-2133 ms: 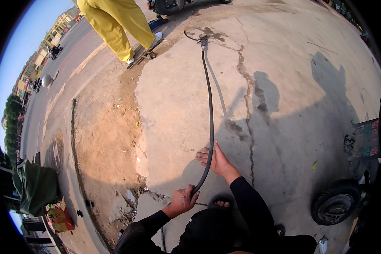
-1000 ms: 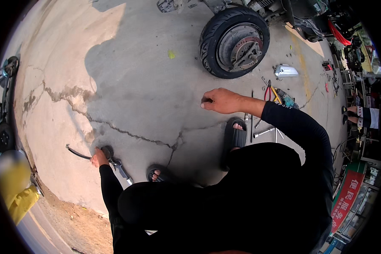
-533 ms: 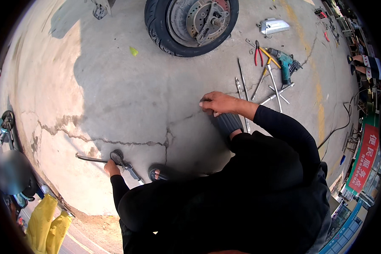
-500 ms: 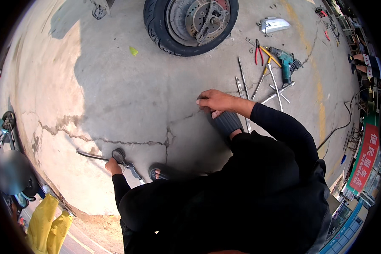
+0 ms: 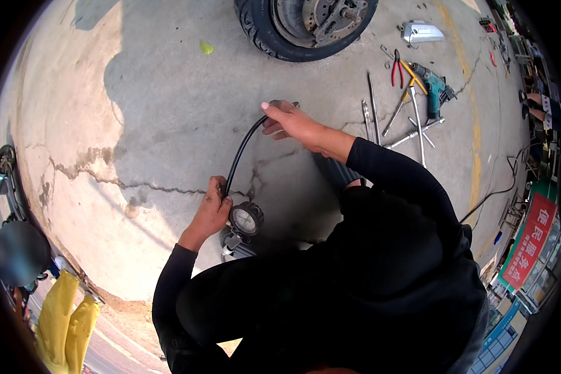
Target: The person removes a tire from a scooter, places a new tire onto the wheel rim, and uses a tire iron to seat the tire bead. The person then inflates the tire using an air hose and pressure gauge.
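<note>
A tire inflator gauge (image 5: 246, 219) with a round dial hangs low in front of me, its grip partly hidden behind my knee and sandal area. From it a black hose (image 5: 238, 149) bows up and to the right. My left hand (image 5: 208, 216) is closed around the hose's lower end, right beside the dial. At the hose's far end, my right hand (image 5: 293, 128) pinches it between thumb and fingers; a dark end piece pokes out past the knuckles. Beyond my hands lies a motorcycle wheel (image 5: 265, 38) with a black tire and a brake disc.
Right of the wheel, pliers (image 5: 397, 67), a teal power drill (image 5: 435, 90), a cross wrench (image 5: 417, 131) and tire levers (image 5: 373, 103) lie on the cracked concrete. A silver metal part (image 5: 422, 32) sits farther off. Yellow cloth (image 5: 59, 318) is at the lower left.
My left hand has lifted the gauge up and to the right. My right hand has moved up and left from near my foot and taken hold of the hose end.
</note>
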Motion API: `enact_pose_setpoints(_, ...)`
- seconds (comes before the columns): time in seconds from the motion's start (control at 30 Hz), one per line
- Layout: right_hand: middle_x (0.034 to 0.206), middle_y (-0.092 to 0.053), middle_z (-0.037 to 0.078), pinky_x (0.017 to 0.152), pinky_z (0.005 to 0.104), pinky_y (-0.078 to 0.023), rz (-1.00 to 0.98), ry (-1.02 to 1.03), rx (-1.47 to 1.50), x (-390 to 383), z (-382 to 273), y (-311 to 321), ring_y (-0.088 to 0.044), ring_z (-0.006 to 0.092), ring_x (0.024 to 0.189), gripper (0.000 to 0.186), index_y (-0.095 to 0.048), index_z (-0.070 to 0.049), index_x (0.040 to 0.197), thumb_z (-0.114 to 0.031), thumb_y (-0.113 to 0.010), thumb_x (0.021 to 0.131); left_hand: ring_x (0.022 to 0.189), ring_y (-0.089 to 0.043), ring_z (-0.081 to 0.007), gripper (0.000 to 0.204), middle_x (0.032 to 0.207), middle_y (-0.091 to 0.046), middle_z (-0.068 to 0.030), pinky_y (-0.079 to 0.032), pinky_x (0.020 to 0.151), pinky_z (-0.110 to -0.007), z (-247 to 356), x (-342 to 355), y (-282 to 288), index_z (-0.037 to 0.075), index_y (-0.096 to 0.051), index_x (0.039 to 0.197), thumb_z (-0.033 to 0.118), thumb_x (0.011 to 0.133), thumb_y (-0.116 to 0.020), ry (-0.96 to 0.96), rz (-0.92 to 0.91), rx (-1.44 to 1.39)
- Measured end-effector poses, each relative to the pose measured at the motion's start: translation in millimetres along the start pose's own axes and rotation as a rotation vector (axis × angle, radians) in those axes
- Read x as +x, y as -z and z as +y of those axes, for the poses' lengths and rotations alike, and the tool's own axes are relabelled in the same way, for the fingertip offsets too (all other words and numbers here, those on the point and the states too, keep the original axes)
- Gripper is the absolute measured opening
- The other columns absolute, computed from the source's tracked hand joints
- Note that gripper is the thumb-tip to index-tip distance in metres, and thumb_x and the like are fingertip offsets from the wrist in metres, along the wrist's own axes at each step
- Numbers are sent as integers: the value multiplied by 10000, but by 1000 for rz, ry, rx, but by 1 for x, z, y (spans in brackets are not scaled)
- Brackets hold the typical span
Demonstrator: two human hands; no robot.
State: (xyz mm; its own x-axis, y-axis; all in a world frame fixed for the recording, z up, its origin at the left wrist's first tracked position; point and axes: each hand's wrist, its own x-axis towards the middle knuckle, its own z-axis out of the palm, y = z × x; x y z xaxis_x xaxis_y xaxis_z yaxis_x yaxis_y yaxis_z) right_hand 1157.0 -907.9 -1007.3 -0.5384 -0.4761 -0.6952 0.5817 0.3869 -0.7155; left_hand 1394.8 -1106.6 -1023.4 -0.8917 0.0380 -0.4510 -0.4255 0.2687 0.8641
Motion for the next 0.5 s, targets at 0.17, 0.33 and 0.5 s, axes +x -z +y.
enact_pose_setpoints(0.17, 1071, -609, 108, 732, 337, -489, 231, -84, 270, 1, -16, 52, -658, 216, 926, 471, -499, -29, 1174, -444, -573, 965, 994, -570, -392, 380, 1086, -536, -266, -460, 889, -418, 80, 60, 22, 3, -335, 1238, -21, 887, -477, -201, -231, 328)
enact_pose_setpoints(0.33, 884, -607, 45, 622, 311, -477, 313, 92, 480, 52, -15, 96, -655, 179, 767, 249, -519, -59, 1024, -273, -626, 955, 1171, -514, -465, 454, 1239, -527, -306, -418, 997, -468, 78, 144, 24, 1, -320, 1266, -22, 851, -504, -187, -344, 599)
enact_pose_setpoints(0.5, 885, -596, 37, 577, 278, -461, 374, 227, 535, 66, -2, 87, -632, 160, 723, 219, -502, -56, 1014, -206, -645, 943, 1188, -511, -463, 493, 1251, -536, -308, -413, 1008, -471, 19, 184, 3, 6, -346, 1276, -12, 823, -540, 20, -32, 596)
